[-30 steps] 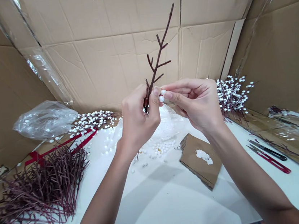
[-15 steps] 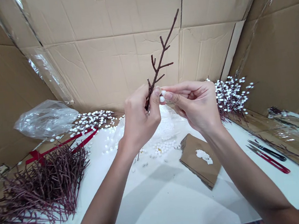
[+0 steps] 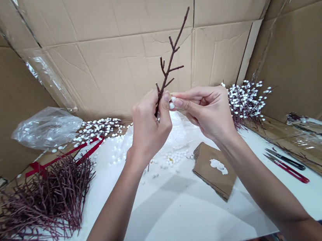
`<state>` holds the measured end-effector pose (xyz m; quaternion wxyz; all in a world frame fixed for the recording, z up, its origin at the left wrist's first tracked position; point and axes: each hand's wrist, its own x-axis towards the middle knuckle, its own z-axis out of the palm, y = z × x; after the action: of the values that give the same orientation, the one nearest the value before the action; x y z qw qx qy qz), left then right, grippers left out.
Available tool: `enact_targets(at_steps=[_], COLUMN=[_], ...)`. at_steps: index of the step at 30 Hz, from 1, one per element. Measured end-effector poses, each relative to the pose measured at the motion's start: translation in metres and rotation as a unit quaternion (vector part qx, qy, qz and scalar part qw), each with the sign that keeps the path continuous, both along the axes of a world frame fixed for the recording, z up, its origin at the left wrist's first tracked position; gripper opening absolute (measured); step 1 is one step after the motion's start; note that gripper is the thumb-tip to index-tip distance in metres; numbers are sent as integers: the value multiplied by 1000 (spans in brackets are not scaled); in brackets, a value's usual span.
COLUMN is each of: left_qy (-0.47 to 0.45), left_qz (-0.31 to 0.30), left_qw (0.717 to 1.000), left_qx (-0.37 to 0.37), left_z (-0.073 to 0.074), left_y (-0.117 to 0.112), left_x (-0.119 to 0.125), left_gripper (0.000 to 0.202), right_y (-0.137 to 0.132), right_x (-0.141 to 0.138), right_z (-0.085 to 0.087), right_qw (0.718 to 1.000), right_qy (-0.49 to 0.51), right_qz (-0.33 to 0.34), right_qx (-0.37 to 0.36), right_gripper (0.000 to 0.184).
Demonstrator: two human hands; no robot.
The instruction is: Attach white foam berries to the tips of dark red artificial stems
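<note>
Held up above the table is a brown artificial twig (image 3: 171,58) with short bare side shoots. My left hand (image 3: 149,124) is closed around its lower part, thumb toward the right. My right hand (image 3: 207,111) pinches a small white berry (image 3: 173,99) between thumb and forefinger, close against the left thumb. A second white berry (image 3: 171,105) sits just below it; whether it is on the twig or in the fingers, I cannot tell. The fingertips of both hands nearly meet there. The twig's lower stem is mostly hidden by my left hand.
Brown twigs (image 3: 50,196) lie piled at left, near a red ribbon (image 3: 87,151) and a clear plastic bag (image 3: 47,128). White-berried branches (image 3: 248,100) stand at back right. Loose white berries (image 3: 171,159), cardboard with white glue (image 3: 215,184), and red snips (image 3: 290,169) beside black snips (image 3: 289,159) are on the table.
The whole view has shifted slightly, so hands and twig appear a little further left and up. Both hands keep the same grip.
</note>
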<state>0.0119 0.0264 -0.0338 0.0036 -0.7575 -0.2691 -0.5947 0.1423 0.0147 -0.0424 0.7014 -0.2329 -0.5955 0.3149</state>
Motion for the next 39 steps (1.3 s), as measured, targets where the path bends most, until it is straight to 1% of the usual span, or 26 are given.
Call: enact_targets(at_steps=[8,21,30,35,39], left_qy=[-4,11,17,14,11], left_qz=[-4,18,34,23,25], left_qw=[1000,1000,999,1000,1000], left_qx=[2,-5,-17,-6,-15], left_z=[-1,-2,-2,-2,-1], left_y=[0,1,0,-1,-3], left_x=[1,1,2,2,2], left_gripper=[26,27,28,27,27], right_y=[2,1,3,3,4], right_x=[1,0,1,0,0], right_z=[1,4,3,0,1], right_qw=[1000,997,996,995,994], right_qy=[10,33,37,37,46], right_qz=[29,67,73,78,84], right_qx=[-5,-21,-31,-44,-59], right_gripper=[8,10,13,11,12])
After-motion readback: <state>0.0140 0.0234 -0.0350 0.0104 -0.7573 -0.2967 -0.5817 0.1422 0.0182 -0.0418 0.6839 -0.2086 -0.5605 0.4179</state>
